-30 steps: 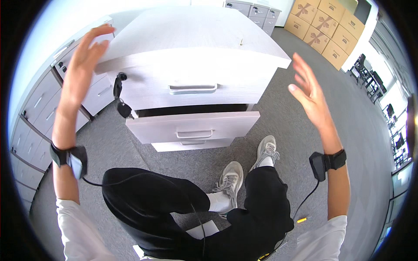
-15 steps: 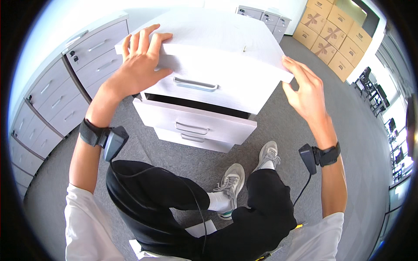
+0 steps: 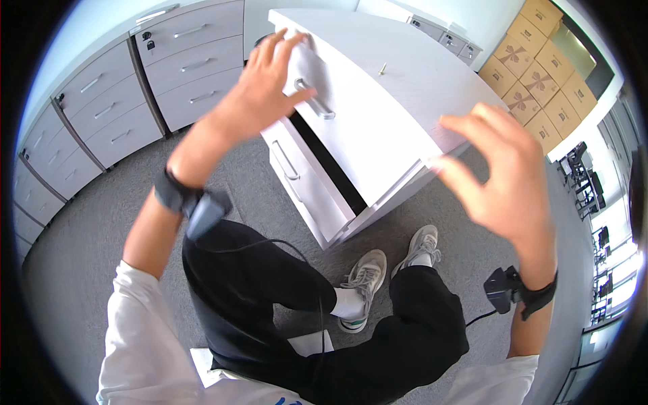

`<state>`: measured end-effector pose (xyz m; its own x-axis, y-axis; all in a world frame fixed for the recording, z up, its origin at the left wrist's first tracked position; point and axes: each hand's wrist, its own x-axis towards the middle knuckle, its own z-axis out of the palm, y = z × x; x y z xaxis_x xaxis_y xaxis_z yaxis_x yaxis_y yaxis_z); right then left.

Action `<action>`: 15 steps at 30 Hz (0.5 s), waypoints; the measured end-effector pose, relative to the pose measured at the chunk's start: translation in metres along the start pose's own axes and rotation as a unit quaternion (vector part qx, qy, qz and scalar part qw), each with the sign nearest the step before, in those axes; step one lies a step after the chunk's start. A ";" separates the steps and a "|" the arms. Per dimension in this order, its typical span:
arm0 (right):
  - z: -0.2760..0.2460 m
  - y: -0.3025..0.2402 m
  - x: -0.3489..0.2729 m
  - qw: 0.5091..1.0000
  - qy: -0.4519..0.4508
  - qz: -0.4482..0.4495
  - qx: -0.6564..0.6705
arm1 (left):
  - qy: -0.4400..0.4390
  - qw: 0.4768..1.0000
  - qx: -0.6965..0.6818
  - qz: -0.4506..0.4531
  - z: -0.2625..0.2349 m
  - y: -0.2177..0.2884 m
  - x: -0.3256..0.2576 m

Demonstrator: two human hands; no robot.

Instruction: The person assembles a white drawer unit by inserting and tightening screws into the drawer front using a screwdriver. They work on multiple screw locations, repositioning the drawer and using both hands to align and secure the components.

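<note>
A pale wood-grain drawer cabinet (image 3: pixel 432 61) stands before me, turned at an angle so its drawer fronts face left and toward me. My left hand (image 3: pixel 266 81), fingers apart, hovers by the top drawer's metal handle (image 3: pixel 314 100); I cannot tell whether it touches the front. Slightly blurred, my right hand (image 3: pixel 506 169) has its thumb and fingers spread around the near right corner, and contact there is unclear. Below the closed top drawer, the middle drawer (image 3: pixel 297 172) is pulled partly out, leaving a dark gap. A small screw (image 3: pixel 383 69) stands on the cabinet top.
A row of similar drawer cabinets (image 3: pixel 101 108) lines the left wall, some with keys in their locks. Stacked cardboard boxes (image 3: pixel 540 74) are at the far right, with dark chairs (image 3: pixel 577 175) beyond. Grey carpet (image 3: pixel 121 216) surrounds my shoes (image 3: pixel 368 277). Black straps and cables are on my wrists.
The cabinet has turned clockwise as seen from above, its right corner swinging toward me. Both hands have come off the top edges where they rested, and their fingers are now spread.
</note>
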<state>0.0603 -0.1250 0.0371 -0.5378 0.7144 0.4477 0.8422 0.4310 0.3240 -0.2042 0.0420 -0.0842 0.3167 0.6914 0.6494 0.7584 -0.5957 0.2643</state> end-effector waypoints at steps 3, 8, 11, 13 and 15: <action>0.001 -0.009 0.035 0.968 -0.023 0.163 0.190 | -0.092 0.991 -0.097 0.022 -0.013 0.035 -0.060; 0.022 -0.015 0.070 0.982 -0.031 0.127 0.135 | -0.181 0.971 -0.148 0.057 -0.009 0.074 -0.106; 0.023 -0.026 0.084 0.979 -0.037 0.108 0.167 | -0.179 0.972 -0.137 0.071 -0.004 0.077 -0.112; 0.021 -0.034 0.097 0.976 -0.078 0.107 0.171 | -0.169 0.974 -0.114 0.098 -0.001 0.073 -0.114; 0.012 -0.040 0.087 0.976 -0.070 0.128 0.163 | -0.165 0.975 -0.091 0.115 0.002 0.068 -0.116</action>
<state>-0.0194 -0.0735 0.0534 -0.3170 0.8802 0.3533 0.9278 0.3650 -0.0768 -0.1881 -0.0781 -0.1434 0.6552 0.6073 0.4494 0.5419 -0.7922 0.2805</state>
